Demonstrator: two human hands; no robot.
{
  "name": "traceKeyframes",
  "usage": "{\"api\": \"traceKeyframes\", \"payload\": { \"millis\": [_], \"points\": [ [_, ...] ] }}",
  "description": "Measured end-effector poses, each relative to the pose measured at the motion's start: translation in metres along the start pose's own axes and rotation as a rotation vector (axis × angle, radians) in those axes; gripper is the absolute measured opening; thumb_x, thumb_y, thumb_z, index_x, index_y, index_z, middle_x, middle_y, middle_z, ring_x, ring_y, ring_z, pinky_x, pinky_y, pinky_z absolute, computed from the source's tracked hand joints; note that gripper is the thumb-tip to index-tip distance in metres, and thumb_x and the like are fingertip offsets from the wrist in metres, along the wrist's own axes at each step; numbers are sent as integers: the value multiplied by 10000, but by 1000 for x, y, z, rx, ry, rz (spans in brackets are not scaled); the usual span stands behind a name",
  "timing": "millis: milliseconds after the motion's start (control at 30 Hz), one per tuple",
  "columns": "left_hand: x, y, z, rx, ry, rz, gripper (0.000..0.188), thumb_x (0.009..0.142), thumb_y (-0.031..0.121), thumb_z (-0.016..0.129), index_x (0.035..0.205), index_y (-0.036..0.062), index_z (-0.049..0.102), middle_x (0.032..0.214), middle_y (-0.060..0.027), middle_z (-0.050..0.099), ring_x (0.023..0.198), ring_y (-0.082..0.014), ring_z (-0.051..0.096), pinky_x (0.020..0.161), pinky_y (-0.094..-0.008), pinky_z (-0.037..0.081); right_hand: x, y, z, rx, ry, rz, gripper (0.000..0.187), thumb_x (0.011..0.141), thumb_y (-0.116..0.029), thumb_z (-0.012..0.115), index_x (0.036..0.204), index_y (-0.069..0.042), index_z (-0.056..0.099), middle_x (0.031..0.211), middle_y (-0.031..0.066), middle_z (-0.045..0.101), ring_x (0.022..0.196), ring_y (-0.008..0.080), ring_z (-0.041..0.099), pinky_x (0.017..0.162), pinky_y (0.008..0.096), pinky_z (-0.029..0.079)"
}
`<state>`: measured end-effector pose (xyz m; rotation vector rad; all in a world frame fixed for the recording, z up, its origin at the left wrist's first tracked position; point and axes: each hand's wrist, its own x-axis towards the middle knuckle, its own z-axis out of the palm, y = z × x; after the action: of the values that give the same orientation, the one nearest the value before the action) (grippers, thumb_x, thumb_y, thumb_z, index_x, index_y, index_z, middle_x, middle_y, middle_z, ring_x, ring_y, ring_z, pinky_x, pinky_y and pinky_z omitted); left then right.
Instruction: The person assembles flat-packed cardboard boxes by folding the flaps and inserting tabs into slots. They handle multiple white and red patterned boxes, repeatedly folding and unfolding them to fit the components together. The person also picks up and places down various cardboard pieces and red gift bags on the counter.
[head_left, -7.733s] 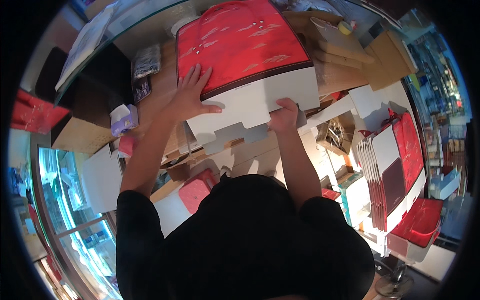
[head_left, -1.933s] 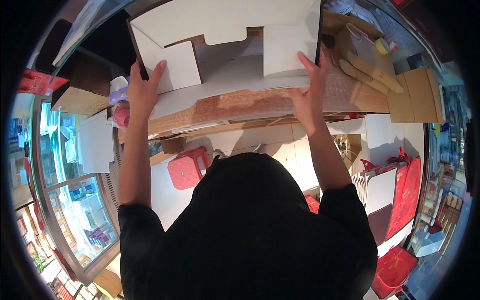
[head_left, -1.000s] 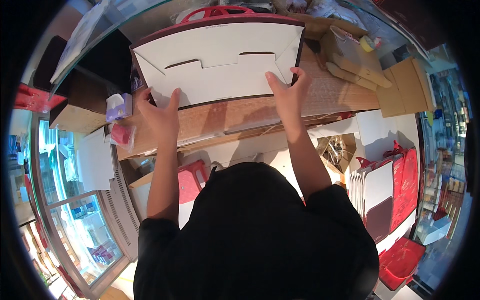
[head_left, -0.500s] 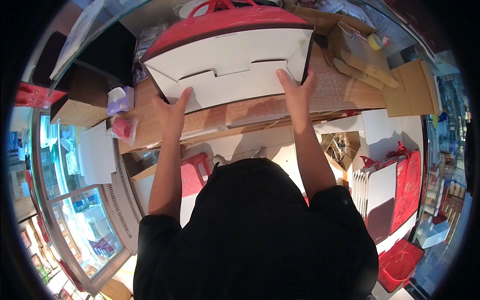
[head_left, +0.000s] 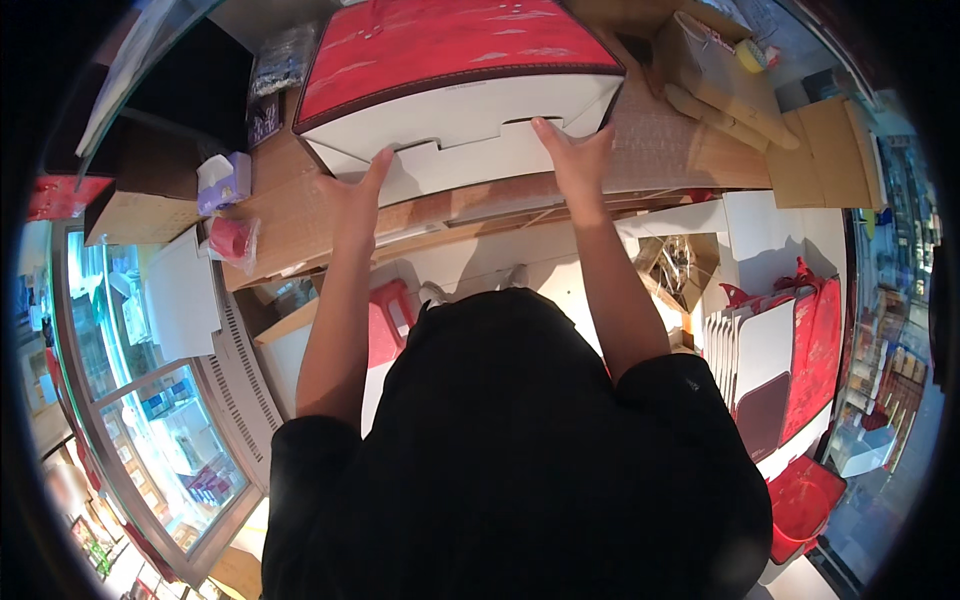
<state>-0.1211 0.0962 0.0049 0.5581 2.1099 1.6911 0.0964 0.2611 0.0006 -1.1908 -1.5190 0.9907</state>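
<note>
A large red gift box (head_left: 455, 55) with a pale pattern and dark stitched edging rests on the wooden counter (head_left: 660, 165), tilted. Its white slotted panel (head_left: 470, 115) faces me. At the near left corner, my left hand (head_left: 352, 205) grips the box, its thumb on the white panel. My right hand (head_left: 582, 170) has hold of the near right corner in the same way, thumb beside a slot. The fingers of both hands are mostly hidden round the sides and beneath.
A purple tissue box (head_left: 223, 183) and a plastic-wrapped red item (head_left: 232, 240) lie left of the box. Open cardboard boxes (head_left: 825, 155) stand at the right. Below them are flat white panels (head_left: 765, 350) and another red box (head_left: 812, 350). A red stool (head_left: 388, 320) sits under the counter.
The box has tipped so more of its red face shows and less of the white panel. Its red handle has mostly left the view. Both hands have shifted slightly upward with it.
</note>
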Motion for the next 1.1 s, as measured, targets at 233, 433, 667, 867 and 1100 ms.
{"api": "traceKeyframes", "payload": {
  "millis": [233,433,667,867,1100],
  "points": [
    [3,-45,16,261,215,167,940,626,481,784,1171,-108,294,1166,-267,453,1101,-358,464,938,-406,364,-22,58,21,-96,236,-37,913,574,-250,846,1237,105,328,1192,217,450,1087,270,457,944,368,354],
    [0,-67,21,352,273,120,956,586,519,789,1150,-91,316,1146,-273,475,1087,-418,469,904,-438,385,-25,75,32,-189,279,16,938,528,-311,863,1217,91,371,1158,221,471,1068,315,466,934,387,357],
    [10,-79,28,281,376,171,933,545,505,812,1111,-70,344,1123,-277,488,1074,-414,482,885,-454,396,-19,68,44,-327,334,122,975,454,-462,861,1105,110,413,1069,240,498,1036,368,463,902,436,359],
    [8,-63,37,426,423,-82,954,509,491,832,1112,-63,343,1109,-259,485,1080,-397,472,911,-453,379,-18,70,49,-365,326,201,982,467,-508,843,1087,91,374,1073,224,476,1061,363,427,924,439,337],
    [12,-50,44,484,452,-247,992,489,545,818,1122,-54,343,1139,-203,472,1132,-340,441,944,-441,360,-18,55,54,-338,339,360,1084,452,-532,831,1185,54,288,1183,198,396,1161,349,341,954,482,276]
  ]
}}
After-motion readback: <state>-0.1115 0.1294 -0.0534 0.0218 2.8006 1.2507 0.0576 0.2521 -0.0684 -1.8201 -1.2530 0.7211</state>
